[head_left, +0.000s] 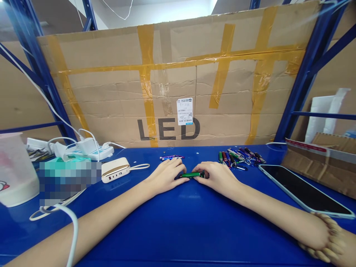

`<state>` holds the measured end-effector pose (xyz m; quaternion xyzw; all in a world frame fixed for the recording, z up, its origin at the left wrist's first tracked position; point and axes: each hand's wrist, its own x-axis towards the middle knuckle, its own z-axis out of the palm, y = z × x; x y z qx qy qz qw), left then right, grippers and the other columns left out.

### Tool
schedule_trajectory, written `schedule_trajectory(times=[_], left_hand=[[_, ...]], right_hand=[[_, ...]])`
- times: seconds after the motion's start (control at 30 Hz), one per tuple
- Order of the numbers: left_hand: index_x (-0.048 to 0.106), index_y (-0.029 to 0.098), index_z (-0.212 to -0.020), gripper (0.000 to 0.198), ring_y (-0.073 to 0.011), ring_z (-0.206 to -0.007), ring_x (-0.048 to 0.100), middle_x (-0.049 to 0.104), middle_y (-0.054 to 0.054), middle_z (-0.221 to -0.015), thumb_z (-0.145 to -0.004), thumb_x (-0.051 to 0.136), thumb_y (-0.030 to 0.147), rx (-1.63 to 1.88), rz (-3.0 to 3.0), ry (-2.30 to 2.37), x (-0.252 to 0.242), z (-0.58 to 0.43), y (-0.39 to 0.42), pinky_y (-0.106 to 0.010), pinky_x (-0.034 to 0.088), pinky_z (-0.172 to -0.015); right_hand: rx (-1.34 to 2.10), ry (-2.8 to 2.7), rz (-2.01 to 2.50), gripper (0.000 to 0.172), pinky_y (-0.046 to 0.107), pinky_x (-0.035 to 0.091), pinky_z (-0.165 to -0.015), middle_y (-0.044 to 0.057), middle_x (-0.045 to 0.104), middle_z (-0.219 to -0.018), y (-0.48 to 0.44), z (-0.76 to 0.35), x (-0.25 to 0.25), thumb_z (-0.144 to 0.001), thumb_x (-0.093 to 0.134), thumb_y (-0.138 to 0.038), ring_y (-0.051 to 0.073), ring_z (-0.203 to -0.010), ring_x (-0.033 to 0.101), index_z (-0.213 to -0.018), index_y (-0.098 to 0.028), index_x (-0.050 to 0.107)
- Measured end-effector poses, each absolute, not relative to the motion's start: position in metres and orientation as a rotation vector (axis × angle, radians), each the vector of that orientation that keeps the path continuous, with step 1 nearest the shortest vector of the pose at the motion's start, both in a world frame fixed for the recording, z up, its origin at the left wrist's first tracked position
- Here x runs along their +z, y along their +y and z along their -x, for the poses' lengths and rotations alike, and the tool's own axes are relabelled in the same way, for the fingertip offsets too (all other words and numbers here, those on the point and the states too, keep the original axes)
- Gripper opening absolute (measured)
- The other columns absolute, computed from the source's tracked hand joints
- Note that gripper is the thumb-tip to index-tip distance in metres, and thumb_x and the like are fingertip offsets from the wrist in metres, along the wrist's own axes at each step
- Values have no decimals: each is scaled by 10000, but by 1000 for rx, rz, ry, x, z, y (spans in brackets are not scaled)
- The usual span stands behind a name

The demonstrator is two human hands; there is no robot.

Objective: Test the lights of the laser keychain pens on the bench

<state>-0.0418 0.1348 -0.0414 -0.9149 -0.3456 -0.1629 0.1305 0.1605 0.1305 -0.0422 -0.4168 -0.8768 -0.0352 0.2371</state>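
Note:
A small shiny green metal tube (191, 174), like a mini flashlight with a dark end, lies level between my hands just above the blue tabletop. My left hand (167, 173) is closed, with thumb and fingertips on its left end. On the right end, the curled fingers of my right hand (215, 176) grip near the dark tip. Just beyond my left hand rests a similar purple-blue metal tube (171, 157). Past my right hand is a loose pile of similar tubes (240, 156) in green, red, blue and purple, some with metal clips.
A white power bank (115, 170) with a strap, a power strip (104, 151) with cables and a whitish cup (16, 170) stand at left. At right are a phone (304, 191) and a cardboard box (319, 167). A taped cardboard sheet (116, 96) closes off the back.

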Motion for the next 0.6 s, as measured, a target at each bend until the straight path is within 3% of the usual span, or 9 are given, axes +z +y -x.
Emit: schedule_trajectory(times=[0.23, 0.4, 0.47, 0.6], left_hand=[[516, 195, -949, 206, -187, -924, 516, 542, -43, -948, -873, 388, 338, -544, 2594, -1068, -46, 43, 137, -319, 432, -786], [506, 192, -984, 215, -192, -924, 524, 555, -45, -977, -887, 355, 310, -596, 2527, -1066, -47, 42, 137, -342, 435, -811], [506, 192, -973, 209, -190, -910, 530, 562, -40, -957, -888, 354, 308, -634, 2511, -1065, -46, 42, 136, -347, 434, -815], [493, 185, -976, 201, -168, -879, 543, 574, -40, -918, -894, 350, 300, -700, 2583, -993, -44, 42, 134, -312, 441, -800]], right_hand=[[-233, -2355, 1269, 197, 209, 369, -527, -6, 667, -889, 141, -166, -43, -815, 516, -373, 157, -792, 615, -912, -264, 648], [-149, -2292, 1282, 247, 213, 371, -520, -12, 652, -902, 141, -165, -43, -809, 487, -460, 163, -796, 609, -899, -292, 646], [-77, -2253, 1262, 262, 224, 393, -540, -5, 641, -915, 140, -164, -44, -828, 455, -452, 151, -738, 611, -910, -287, 641], [266, -2221, 1138, 290, 241, 436, -563, 15, 606, -973, 142, -163, -48, -864, 396, -402, 49, -426, 515, -992, -238, 598]])
